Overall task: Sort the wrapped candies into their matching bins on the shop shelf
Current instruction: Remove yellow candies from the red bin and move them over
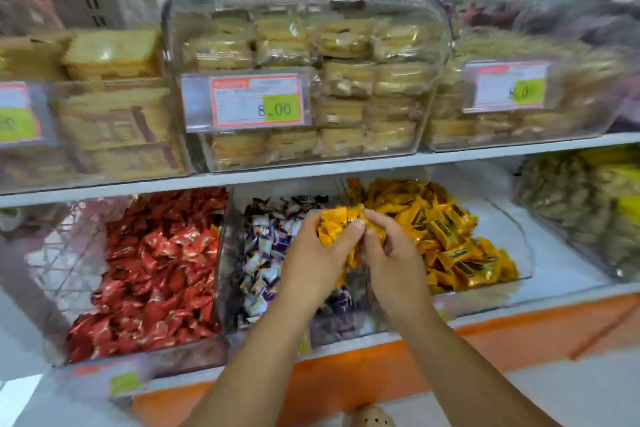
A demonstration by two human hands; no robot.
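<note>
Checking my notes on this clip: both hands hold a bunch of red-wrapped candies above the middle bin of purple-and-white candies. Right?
Not quite: the head view shows the left hand and right hand holding a bunch of yellow-wrapped candies, not red-wrapped ones, above the middle bin of purple-and-white candies. The red-wrapped candies lie in the bin to its left.

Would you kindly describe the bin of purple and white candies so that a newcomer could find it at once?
Look at the lower shelf, beneath the clear boxes of pale yellow packets, where bins of wrapped candies stand side by side. It is the bin between the red candies and the orange candies. It alone holds purple, white and dark wrappers.
</note>
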